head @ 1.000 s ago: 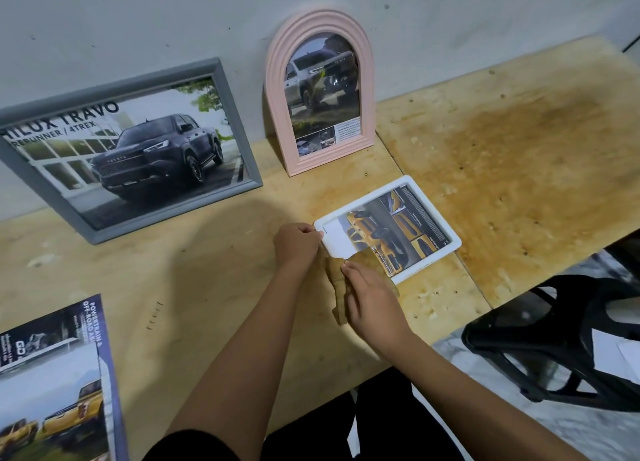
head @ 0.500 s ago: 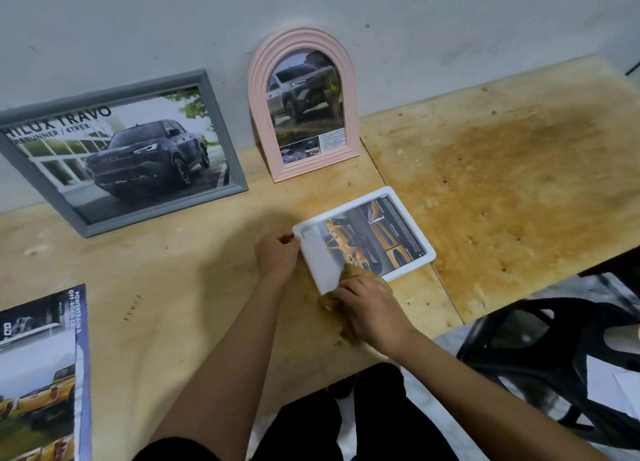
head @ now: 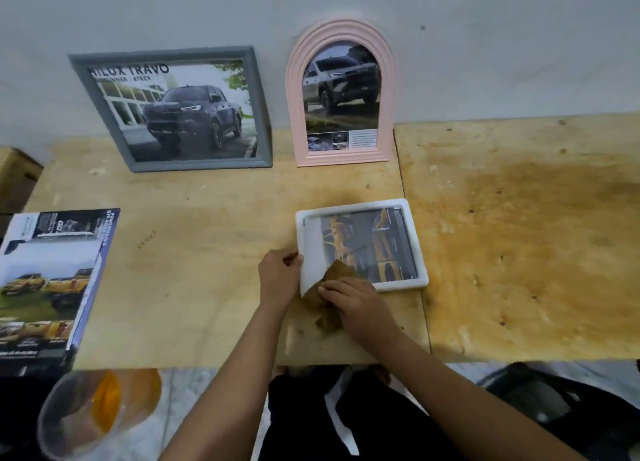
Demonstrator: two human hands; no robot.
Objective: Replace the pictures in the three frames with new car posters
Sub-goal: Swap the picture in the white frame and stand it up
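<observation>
A small white frame (head: 417,238) lies flat on the wooden table (head: 207,287), holding a poster of yellow cars. My left hand (head: 278,277) grips the frame's near left edge. My right hand (head: 356,304) presses a brown cloth (head: 329,287) onto the frame's near left corner. A grey frame (head: 256,114) with a dark pickup poster leans against the wall at the back left. Beside it stands a pink arched frame (head: 294,114) with a silver truck picture.
A car brochure (head: 52,280) lies at the table's left edge. A clear plastic container (head: 93,412) with something orange inside sits below the table's front edge. A dark chair (head: 554,401) stands at the lower right. The table's right half is stained.
The camera view has shifted, so everything sits further right. My right hand with the cloth has moved up from beside the frame onto its near corner. My left hand keeps holding the frame's edge.
</observation>
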